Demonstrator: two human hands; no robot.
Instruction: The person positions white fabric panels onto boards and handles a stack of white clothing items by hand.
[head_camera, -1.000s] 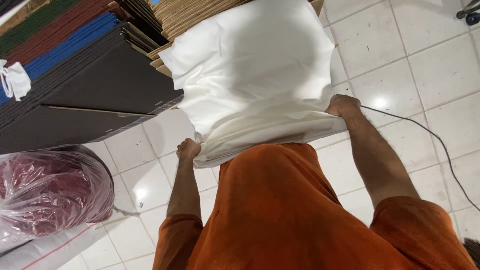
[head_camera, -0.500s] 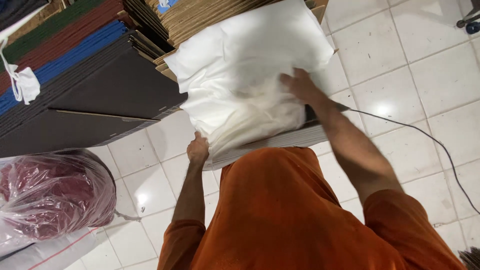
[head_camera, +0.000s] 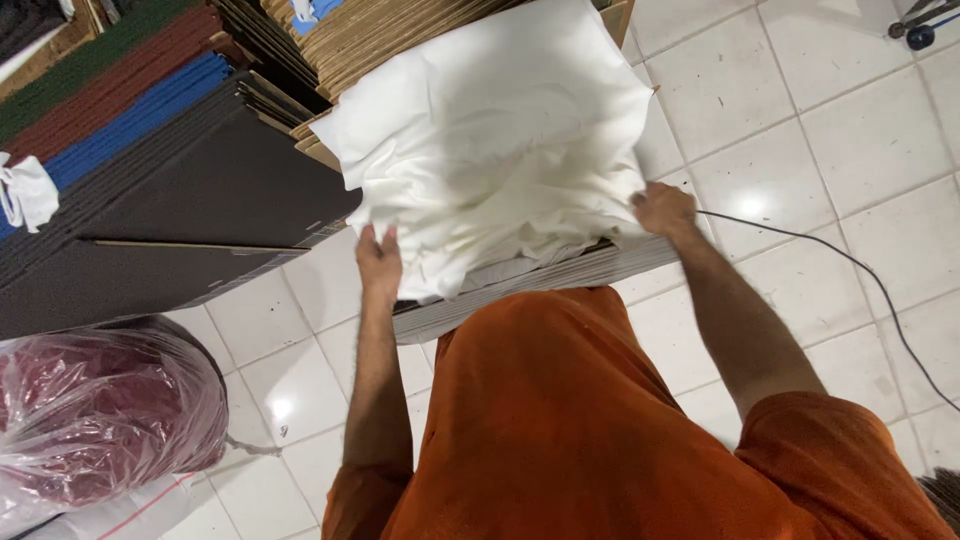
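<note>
White cloth (head_camera: 500, 140) lies bunched and creased over a stack of flat boards (head_camera: 560, 275), and the person in the orange shirt (head_camera: 580, 430) stands right up against it with both arms stretched forward. Seen from above the head, the left hand (head_camera: 378, 262) is at the near left edge of the cloth, forearm running nearly straight up from the elbow, wrist straight, the fingers (head_camera: 388, 240) raised and a little apart, lying against the fabric's hanging edge; whether they pinch it I cannot tell, since the cloth hides the tips. The right hand (head_camera: 662, 208) is out at the near right corner, arm angled in from the shoulder with the elbow slightly bent, knuckles up. Its fingers are curled together and closed on the cloth's edge, which gathers into folds just where they grip.

The cloth drapes over the front of the boards, touching them, and its far side reaches back against a pile of brown cardboard sheets (head_camera: 400, 30). To the left, dark flat sheets (head_camera: 200, 210) lean in a slanted stack, with blue, red and green ones (head_camera: 120, 130) layered behind. Down on the white tiled floor (head_camera: 800, 120) near the left elbow sits a clear plastic bag of dark red material (head_camera: 90, 410). A thin black cable (head_camera: 860, 275) trails across the tiles on the right, passing just beyond the right hand.
</note>
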